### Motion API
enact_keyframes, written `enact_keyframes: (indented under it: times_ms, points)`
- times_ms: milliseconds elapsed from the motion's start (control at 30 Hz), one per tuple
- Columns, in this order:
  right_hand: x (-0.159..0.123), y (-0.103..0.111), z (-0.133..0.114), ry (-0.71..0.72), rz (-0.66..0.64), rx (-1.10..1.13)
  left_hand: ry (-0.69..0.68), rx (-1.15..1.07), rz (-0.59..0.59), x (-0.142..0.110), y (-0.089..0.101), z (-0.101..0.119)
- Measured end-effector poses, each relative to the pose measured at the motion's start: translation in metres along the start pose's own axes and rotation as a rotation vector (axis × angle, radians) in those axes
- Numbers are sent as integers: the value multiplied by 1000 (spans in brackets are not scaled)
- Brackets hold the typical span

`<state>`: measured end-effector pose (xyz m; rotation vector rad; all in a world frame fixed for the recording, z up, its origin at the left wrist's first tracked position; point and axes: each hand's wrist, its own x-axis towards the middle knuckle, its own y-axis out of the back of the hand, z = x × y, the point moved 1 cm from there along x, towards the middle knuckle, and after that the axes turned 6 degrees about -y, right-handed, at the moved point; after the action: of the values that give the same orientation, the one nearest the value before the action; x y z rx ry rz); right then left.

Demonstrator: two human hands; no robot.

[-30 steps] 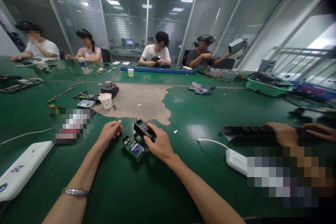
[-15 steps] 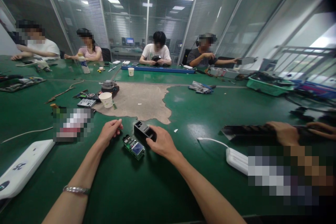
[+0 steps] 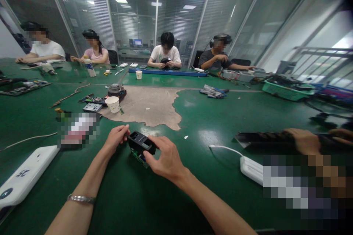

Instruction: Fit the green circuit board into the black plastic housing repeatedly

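My right hand (image 3: 167,157) grips a black plastic housing (image 3: 140,141) with rectangular cut-outs, thumb on the near side and fingers on the far side. Directly under the housing lies a small green circuit board (image 3: 139,157), mostly covered by it now; whether the two touch I cannot tell. My left hand (image 3: 118,138) is closed at the housing's left end, thumb and fingertips pressed together. Anything between those fingertips is too small or hidden to make out.
A paper cup (image 3: 112,104) and a metal-cased part (image 3: 93,107) stand beyond my left hand. A white power bank (image 3: 252,169) with a short cable lies at right, near another person's hand (image 3: 305,141) on a long black part (image 3: 264,140). Gloves (image 3: 213,91) lie farther back.
My right hand has carried the black housing left, from beside the circuit board to over it. My left hand stays nearly where it was. The view has shifted slightly.
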<state>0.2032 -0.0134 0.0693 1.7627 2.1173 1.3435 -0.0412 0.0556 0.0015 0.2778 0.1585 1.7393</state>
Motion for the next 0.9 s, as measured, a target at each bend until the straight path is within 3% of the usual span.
enact_keyframes:
  times_ms: [300,600,900]
  points:
    - [-11,-2,-10,9,-150,-142,6,-12,5,2,0,-2]
    - [-9,-12,5,-32,-107,-123,2,-26,-3,-1,0,1]
    - [-20,-34,8,-11,-177,-11,8,-36,-14,3,0,-3]
